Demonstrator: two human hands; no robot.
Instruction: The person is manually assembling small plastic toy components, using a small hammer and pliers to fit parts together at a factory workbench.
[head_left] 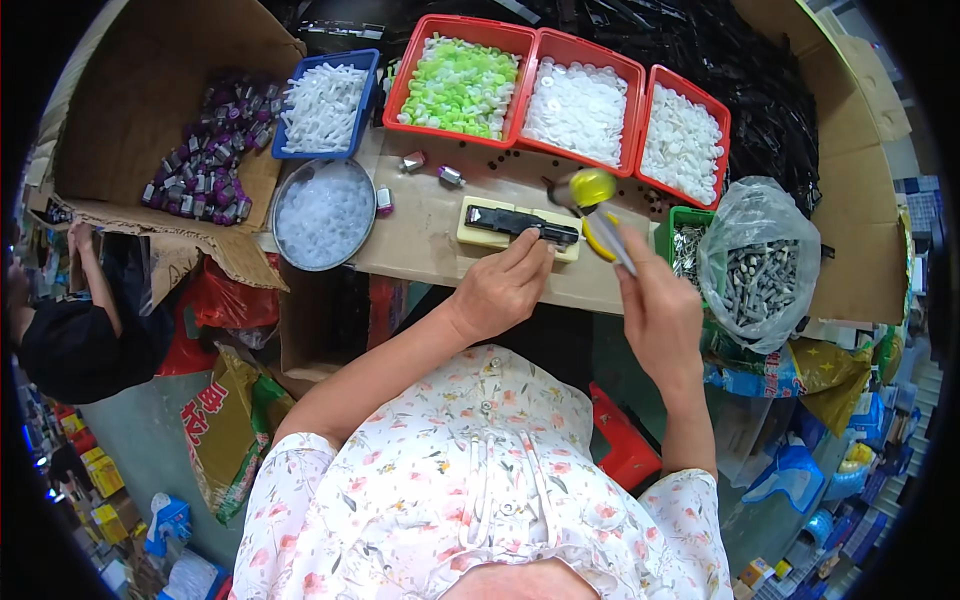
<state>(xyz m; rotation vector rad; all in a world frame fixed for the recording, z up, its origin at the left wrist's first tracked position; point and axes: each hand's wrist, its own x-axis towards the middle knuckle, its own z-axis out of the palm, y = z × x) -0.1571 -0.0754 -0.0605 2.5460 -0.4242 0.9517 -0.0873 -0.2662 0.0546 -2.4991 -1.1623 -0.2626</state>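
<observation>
Beyond the pale yellow rectangular block (478, 238), what containers are standing?

Three: a left red plastic bin (480, 26) is holding green and white pieces; a middle red plastic bin (592, 51) and a right red plastic bin (692, 88) are holding white ones. Left of the block, a blue plastic tray (315, 154) is carrying white pegs, and a round dish (322, 267) translucent pieces. Right of it, a green plastic bin (690, 214) and a clear plastic bag (735, 205) are holding metallic-looking parts.

Where is room opening?

Left of the block, brown tabletop (420, 235) is lying bare; its near edge is running before the block.

And the long black plastic part (500, 217)?

It's lying atop the block. The left hand (505, 285) is reaching from the near side, fingertips touching the part's right end; whether they're pinching, I can't tell. The right hand (660, 310) is gripping a yellow-headed hammer (592, 187), its blurred head hanging near the block's far right corner.
</observation>
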